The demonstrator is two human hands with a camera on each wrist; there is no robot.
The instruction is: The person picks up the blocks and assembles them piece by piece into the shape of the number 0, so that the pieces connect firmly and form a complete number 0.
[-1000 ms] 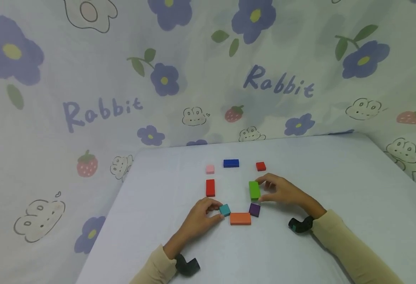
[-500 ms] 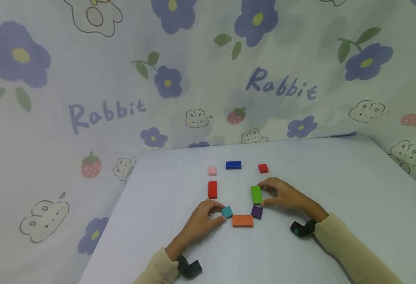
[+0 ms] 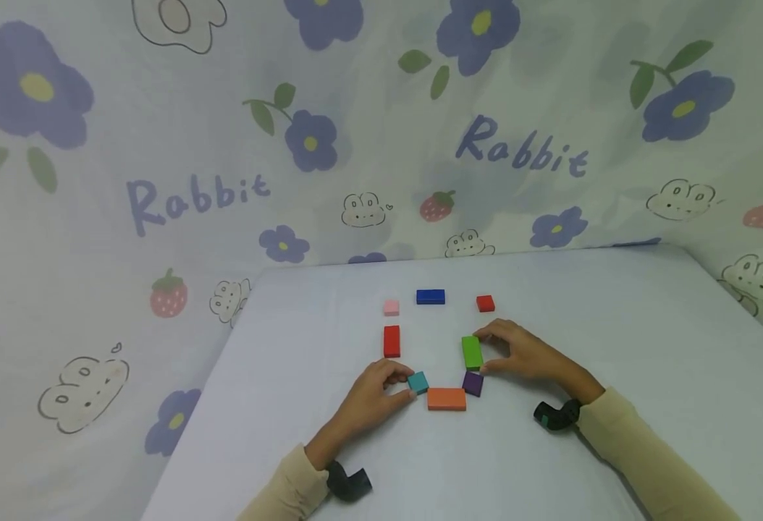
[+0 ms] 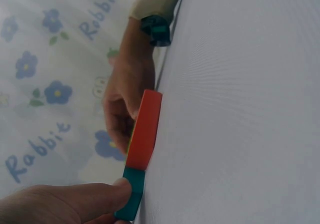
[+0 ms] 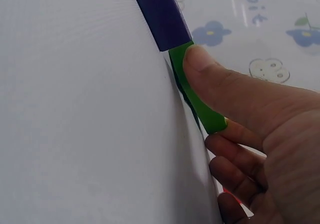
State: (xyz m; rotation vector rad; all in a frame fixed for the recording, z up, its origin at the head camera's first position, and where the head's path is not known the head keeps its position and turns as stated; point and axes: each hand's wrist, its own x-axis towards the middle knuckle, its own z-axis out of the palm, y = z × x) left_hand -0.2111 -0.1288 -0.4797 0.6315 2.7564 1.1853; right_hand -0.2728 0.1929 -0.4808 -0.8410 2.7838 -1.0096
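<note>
In the head view, my left hand [image 3: 370, 398] pinches a small teal square block [image 3: 418, 383] between thumb and fingers. That block sits at the left end of an orange rectangular block [image 3: 447, 399], and the left wrist view shows the two meeting end to end. My right hand [image 3: 518, 352] holds a green rectangular block [image 3: 472, 352] by its ends, thumb at the near end and fingertips at the far one. A dark purple square block [image 3: 473, 384] lies right at the green block's near end, by the orange block's right corner.
Farther back lie a red rectangular block [image 3: 391, 341], a pink square block [image 3: 391, 308], a blue rectangular block [image 3: 430, 297] and a small red block [image 3: 485, 303]. Together the blocks outline a loose ring on the white tabletop [image 3: 277, 325]. A printed cloth [image 3: 316, 217] hangs behind.
My right hand has drawn the green block slightly nearer, narrowing its gap to the purple block. The left hand keeps its pinch on the teal block. The head view has shifted a little.
</note>
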